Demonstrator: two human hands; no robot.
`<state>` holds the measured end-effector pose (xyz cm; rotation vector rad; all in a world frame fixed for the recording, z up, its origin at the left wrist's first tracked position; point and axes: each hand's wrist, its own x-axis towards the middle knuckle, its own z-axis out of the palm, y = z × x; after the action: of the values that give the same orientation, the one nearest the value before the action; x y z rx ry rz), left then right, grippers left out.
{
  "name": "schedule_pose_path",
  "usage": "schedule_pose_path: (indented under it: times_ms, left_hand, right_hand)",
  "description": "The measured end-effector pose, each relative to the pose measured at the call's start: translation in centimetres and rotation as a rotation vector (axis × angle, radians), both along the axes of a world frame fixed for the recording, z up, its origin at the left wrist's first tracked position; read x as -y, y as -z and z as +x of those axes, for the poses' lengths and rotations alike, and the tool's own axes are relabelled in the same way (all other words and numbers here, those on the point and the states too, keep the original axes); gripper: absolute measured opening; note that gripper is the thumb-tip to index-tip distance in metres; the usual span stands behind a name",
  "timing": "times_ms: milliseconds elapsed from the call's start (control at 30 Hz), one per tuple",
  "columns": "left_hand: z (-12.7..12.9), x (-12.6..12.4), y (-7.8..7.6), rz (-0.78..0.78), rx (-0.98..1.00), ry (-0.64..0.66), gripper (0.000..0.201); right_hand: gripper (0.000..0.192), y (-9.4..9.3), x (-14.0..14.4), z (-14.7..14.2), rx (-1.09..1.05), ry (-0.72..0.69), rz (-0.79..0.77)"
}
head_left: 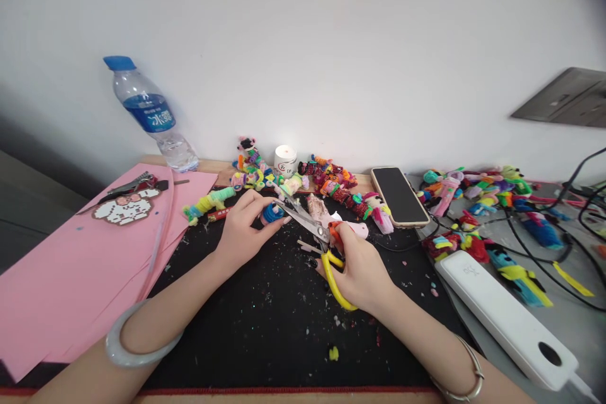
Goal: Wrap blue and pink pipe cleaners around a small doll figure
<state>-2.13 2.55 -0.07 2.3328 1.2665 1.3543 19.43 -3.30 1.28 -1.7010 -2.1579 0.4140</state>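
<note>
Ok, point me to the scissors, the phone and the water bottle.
scissors [310, 222], head view, on the metal blades.
phone [396, 194], head view, middle of the dark screen.
water bottle [150, 112], head view, on the blue label.

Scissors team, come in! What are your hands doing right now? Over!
Left hand pinching a blue fuzzy coil. Right hand working yellow-handled scissors, blades open at the coil. Fuzzy scraps litter the black mat; nothing between blades and coil.

One water bottle [150, 115], one phone [399, 196], one pair of scissors [316, 237], two bracelets, one power strip [503, 319], one small white jar [285, 160].
</note>
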Motion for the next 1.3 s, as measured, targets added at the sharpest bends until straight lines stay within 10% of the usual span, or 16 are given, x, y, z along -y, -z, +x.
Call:
schedule_pose_path:
  times_ms: [1300]
  left_hand:
    - [0.04,-0.03,0.68,0.093,-0.055,0.078,0.016]
  right_hand:
    - [0.031,0.09,-0.39,0.43,0.118,0.034,-0.044]
